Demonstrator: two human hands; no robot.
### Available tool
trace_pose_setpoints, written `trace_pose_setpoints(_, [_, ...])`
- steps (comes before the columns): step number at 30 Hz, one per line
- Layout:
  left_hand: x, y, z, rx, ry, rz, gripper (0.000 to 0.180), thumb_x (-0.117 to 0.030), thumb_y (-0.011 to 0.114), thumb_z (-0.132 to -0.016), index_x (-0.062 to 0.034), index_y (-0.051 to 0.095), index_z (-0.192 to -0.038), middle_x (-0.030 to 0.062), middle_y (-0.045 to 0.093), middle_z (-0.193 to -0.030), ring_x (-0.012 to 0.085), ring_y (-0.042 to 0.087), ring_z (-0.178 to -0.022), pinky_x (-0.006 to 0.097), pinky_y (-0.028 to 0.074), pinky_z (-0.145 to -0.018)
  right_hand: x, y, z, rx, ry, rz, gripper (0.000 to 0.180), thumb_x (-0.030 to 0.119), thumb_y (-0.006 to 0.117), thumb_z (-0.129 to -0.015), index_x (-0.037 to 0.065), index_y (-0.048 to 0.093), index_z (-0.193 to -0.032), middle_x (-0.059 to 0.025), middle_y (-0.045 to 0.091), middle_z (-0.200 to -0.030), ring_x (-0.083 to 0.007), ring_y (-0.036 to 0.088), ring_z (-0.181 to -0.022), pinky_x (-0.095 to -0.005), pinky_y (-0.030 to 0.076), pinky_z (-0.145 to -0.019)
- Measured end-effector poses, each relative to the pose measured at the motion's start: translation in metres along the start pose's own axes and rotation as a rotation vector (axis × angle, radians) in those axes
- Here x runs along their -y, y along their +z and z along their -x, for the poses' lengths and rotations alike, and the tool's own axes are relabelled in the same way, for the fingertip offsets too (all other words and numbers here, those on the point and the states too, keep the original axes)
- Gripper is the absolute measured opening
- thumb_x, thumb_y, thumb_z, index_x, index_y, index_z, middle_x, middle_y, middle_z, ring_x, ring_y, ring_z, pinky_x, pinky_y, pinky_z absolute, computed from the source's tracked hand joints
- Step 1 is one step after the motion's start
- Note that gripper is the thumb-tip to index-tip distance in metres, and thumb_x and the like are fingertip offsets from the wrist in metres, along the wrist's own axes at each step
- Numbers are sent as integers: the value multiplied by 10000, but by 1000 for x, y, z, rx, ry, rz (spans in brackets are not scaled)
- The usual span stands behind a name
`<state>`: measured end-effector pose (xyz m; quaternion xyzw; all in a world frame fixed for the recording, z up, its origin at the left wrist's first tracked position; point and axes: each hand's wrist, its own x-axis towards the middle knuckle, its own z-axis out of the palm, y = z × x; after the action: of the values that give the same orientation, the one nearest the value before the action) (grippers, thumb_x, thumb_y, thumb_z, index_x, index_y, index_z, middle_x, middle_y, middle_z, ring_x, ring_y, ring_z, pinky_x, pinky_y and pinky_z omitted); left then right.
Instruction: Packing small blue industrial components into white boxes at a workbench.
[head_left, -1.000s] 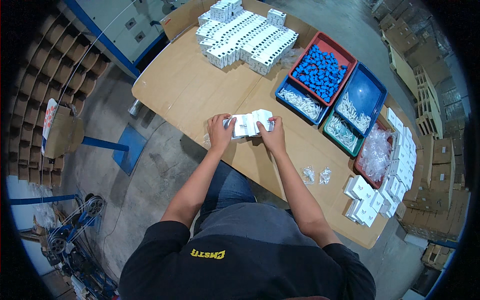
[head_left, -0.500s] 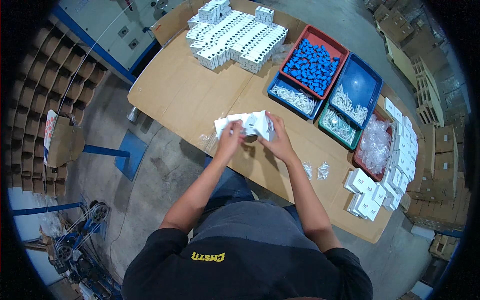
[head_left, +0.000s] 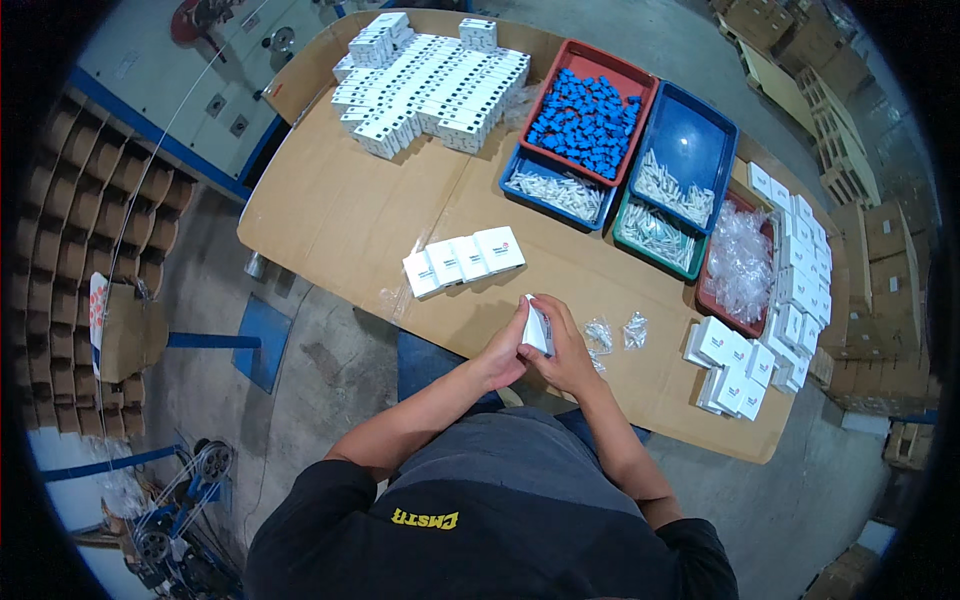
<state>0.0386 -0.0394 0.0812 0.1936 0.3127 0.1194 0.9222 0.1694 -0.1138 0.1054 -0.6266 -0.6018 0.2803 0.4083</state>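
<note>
Left edge: brown cardboard dividers [head_left: 90, 270]. Lower left: pulley machine [head_left: 157, 545]. Table [head_left: 350, 215] runs upper left to lower right. Block of white boxes [head_left: 430, 90] in the upper left half, a few stacked on top. Row of 4 white boxes [head_left: 467, 257] near frame centre, side by side. Left hand [head_left: 505, 360], just below centre: narrow grip on the held white box [head_left: 537, 330], which is tilted. Right hand [head_left: 563, 352] on the same box, grip closed around its other side. Small clear bags [head_left: 634, 330] just right of that. Above: blue tray [head_left: 548, 209] with white pieces, red tray [head_left: 605, 68] with blue parts, then green tray [head_left: 654, 258] and second blue tray [head_left: 690, 125], both with white pieces. Right: dark red tray [head_left: 722, 314] of clear plastic, stacked white boxes [head_left: 735, 368] beside it.
</note>
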Motion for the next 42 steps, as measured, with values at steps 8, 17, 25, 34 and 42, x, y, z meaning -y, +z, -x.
trace_pose_setpoints(8, [9, 8, -8, 4, -54, 143, 519, -613, 439, -1030, -188, 566, -1299, 20, 643, -1136, 173, 625, -1067, 352, 527, -913, -14, -1, 11, -104, -99, 1, 691, 370, 670, -937, -27, 421, -1444, -259, 461, -1420, -425, 499, -1286, -440, 415, -1085])
trace_pose_setpoints(17, [29, -4, -11, -99, 75, 192, 454, -582, 513, -1016, -203, 594, -1251, -20, 638, -1107, 136, 624, -1050, 331, 538, -883, -23, 15, 14, -145, -138, -38, 563, 301, 620, -986, -47, 490, -1410, -251, 496, -1357, -412, 535, -1232, -430, 460, -1029])
trace_pose_setpoints(25, [27, -7, -12, 39, 52, 295, 462, -511, 409, -1074, -139, 595, -1274, 48, 667, -1186, 191, 626, -1134, 389, 493, -1011, -40, 26, 14, -511, 76, -579, 517, 311, 547, -1039, -28, 474, -1423, -222, 537, -1327, -357, 547, -1234, -401, 431, -1061])
trace_pose_setpoints(34, [5, -9, -4, 130, 86, 42, 506, -223, 466, -1023, -117, 382, -1511, 199, 602, -1330, 326, 634, -1196, 472, 517, -1031, -64, -42, 65, -601, 264, 901, 552, 268, 740, -915, -2, 550, -1356, -232, 575, -1338, -354, 585, -1219, -414, 463, -1037])
trace_pose_setpoints(42, [40, -24, -14, 127, 401, -528, 677, 86, 401, -833, -74, 394, -1491, 85, 552, -1355, 185, 566, -1250, 336, 470, -1054, -50, 11, 31, -307, 564, -435, 350, 202, 759, -898, -56, 684, -1123, -147, 741, -933, -176, 707, -827, -322, 552, -686])
